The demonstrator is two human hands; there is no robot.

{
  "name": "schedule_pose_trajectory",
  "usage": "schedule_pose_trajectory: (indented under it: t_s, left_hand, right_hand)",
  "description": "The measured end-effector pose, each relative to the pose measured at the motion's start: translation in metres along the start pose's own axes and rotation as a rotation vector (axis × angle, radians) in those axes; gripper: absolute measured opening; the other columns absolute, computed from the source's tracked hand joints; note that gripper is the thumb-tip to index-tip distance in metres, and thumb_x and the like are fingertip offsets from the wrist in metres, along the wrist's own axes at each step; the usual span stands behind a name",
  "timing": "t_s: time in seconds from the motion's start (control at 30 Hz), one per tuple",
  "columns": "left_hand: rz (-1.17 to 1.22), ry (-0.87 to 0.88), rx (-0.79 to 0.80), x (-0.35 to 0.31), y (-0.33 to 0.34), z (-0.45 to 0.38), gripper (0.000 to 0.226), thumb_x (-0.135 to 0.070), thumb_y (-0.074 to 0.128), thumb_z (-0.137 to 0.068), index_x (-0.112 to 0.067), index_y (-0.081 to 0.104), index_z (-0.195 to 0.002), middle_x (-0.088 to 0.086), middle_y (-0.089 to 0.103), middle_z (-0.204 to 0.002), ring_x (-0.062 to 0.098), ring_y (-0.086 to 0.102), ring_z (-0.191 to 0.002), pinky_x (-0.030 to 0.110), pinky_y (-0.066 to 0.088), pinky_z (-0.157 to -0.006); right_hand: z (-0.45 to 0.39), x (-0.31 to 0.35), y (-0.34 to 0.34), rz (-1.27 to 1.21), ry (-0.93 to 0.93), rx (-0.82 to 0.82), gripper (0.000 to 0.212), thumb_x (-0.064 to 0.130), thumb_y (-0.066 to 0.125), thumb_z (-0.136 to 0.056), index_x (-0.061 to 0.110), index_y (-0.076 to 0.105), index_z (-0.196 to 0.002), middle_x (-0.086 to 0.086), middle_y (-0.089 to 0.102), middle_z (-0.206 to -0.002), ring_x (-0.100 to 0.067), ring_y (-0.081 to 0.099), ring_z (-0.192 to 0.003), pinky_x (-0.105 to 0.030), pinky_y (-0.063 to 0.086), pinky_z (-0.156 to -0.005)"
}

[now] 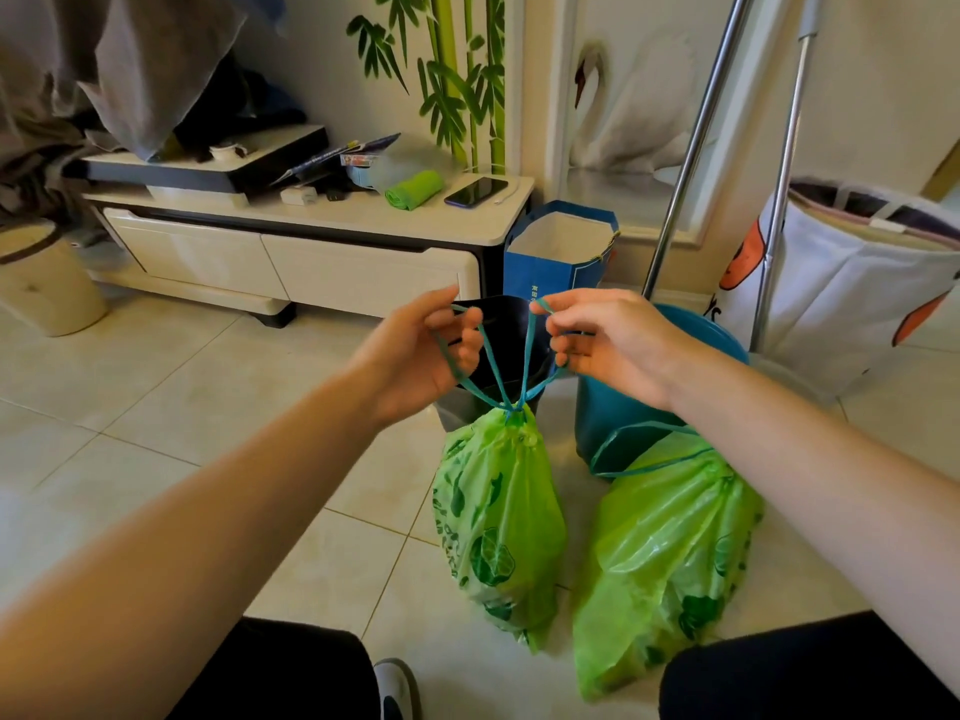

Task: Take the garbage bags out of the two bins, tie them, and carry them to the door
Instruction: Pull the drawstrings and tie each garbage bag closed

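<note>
two green garbage bags are out of the bins. the left hand [415, 350] and the right hand [608, 340] each pinch a loop of the blue drawstring [488, 361] of the first bag [493, 517], fingers curled around the cord, hands held apart at the same height. the bag hangs straight below the midpoint between the hands, long axis vertical, neck gathered closed where the cords meet; both hands are equally near. its lower end is at or near the tiled floor [182, 407]; contact cannot be told. the second bag [665, 553] lies on the floor just right of it, under the right forearm, drawstring slack. the dark bin [498, 324] and the teal bin [623, 413] stand behind. judgement: knotting the cords comes next
</note>
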State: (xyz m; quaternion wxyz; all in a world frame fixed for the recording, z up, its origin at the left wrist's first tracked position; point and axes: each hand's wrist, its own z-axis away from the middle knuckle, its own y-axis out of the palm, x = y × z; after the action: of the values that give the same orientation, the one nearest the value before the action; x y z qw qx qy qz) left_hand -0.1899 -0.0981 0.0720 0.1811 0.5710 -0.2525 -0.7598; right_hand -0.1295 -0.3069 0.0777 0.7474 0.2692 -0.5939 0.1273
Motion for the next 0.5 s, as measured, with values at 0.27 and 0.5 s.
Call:
schedule_pose_trajectory:
  t_s: [0.27, 0.5]
  left_hand:
    - [-0.274, 0.007, -0.073, 0.017, 0.025, -0.005, 0.024, -0.012, 0.053, -0.095, 0.0, 0.066, -0.111, 0.015, 0.07, -0.104, 0.018, 0.07, -0.084, 0.02, 0.057, -0.061]
    - [-0.271, 0.012, -0.1, 0.025, 0.039, -0.004, 0.041, -0.024, 0.04, -0.102, 0.001, 0.067, -0.085, 0.014, 0.074, -0.077, 0.022, 0.074, -0.079, 0.029, 0.061, -0.078]
  right_hand:
    - [0.021, 0.012, 0.009, 0.284, -0.123, 0.032, 0.024, 0.009, 0.06, -0.083, 0.008, 0.065, -0.106, -0.005, 0.07, -0.076, -0.017, 0.066, -0.069, -0.028, 0.056, -0.07]
    - [0.029, 0.01, 0.024, 0.615, -0.259, -0.103, 0.03, 0.011, 0.058, -0.088, 0.009, 0.062, -0.118, -0.004, 0.074, -0.082, -0.007, 0.069, -0.072, -0.035, 0.055, -0.089]
